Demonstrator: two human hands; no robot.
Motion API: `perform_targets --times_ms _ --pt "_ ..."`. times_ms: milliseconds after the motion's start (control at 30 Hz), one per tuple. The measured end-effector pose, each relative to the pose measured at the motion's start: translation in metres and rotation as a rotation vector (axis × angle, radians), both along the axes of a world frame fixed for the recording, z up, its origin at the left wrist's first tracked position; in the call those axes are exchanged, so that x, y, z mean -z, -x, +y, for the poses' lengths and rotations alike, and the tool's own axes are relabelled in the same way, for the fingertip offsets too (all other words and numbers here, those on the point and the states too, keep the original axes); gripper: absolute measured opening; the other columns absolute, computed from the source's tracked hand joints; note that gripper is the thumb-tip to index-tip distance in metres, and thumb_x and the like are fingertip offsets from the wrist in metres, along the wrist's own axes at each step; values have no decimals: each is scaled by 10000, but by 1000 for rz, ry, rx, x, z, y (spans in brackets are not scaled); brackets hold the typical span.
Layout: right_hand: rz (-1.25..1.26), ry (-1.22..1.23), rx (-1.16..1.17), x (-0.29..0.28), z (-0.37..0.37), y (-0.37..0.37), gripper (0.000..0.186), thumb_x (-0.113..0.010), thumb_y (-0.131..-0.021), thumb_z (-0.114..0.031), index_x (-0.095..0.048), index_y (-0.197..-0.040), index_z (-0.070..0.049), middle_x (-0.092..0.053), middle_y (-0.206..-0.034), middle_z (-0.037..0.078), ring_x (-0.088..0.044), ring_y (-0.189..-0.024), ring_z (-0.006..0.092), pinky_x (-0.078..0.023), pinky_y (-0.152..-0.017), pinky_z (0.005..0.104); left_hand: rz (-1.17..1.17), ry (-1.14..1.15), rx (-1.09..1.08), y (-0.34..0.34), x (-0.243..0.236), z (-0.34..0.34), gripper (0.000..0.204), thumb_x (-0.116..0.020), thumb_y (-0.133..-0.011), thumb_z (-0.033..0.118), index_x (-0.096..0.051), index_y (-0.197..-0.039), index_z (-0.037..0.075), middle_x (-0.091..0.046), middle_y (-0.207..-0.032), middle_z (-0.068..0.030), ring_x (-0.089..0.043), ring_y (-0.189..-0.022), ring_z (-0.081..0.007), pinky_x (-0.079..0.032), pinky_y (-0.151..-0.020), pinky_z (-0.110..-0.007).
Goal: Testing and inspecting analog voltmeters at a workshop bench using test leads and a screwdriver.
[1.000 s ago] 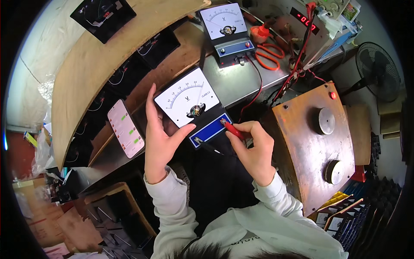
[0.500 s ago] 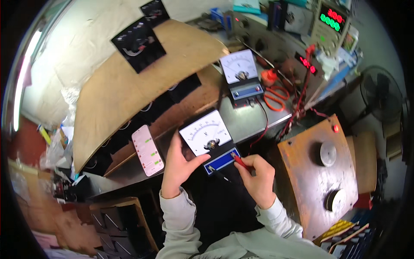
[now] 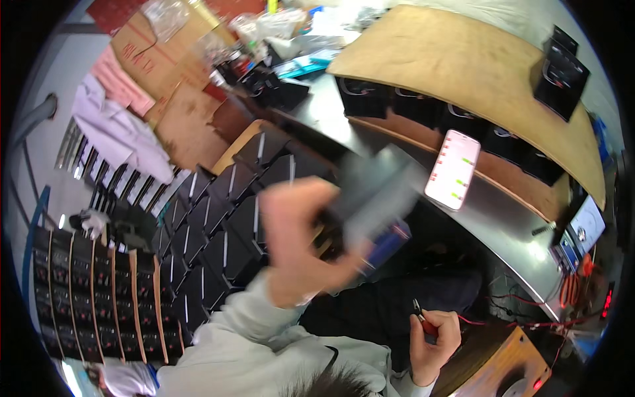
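Meter (image 3: 377,198), blurred by motion, is gripped in the left hand (image 3: 297,245) and carried up and to the person's left, over the rows of black meters (image 3: 218,225) stacked beside the bench; its blue base (image 3: 387,241) seems to point down-right, long axis probably tilted, though blur prevents certainty. Right hand (image 3: 433,337) is held low and well apart, clenched on a red probe (image 3: 423,321) with its wire trailing right. Left hand is the nearer one by far. Compared with half a second ago, the meter has been lifted off the steel bench (image 3: 503,225), away from the probe, and the view has swung left
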State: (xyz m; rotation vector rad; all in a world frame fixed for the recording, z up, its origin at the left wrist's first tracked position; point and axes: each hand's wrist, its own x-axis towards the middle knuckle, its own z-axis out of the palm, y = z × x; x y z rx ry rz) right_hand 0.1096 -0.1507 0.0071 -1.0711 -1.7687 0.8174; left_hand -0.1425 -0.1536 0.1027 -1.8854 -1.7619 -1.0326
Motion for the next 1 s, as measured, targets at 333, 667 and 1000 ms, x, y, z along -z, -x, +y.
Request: perform_targets --times_ms 333,667,1000 --pt "-177 245 234 26 25 -20 122 -731 -844 -30 -697 -954 9 -654 -799 96 -570 -679 132 -447 -607 273 271 47 -726 315 -52 -48 789 -822 -637 204 -525 -1344 19 -590 -1261 -216 -538 -1221 -362 -417 -1060 -408" --pt "-145 199 504 22 26 -39 175 -781 -816 -72 -655 -927 -23 -524 -677 5 -411 -557 76 -337 -496 227 -679 837 -357 484 98 -73 651 -736 -669 21 -553 -1289 -58 -681 -1088 -122 -651 -986 -228 -509 -896 -344" --pt "-80 -359 -33 14 131 18 211 -716 -814 -101 -580 -975 -81 -663 -1272 40 -479 -1263 328 -384 -1003 430 -11 1090 -889 431 81 -89 864 -458 -991 538 -171 -1523 -80 -284 -1533 -331 -272 -1438 -442 -242 -1180 -429"
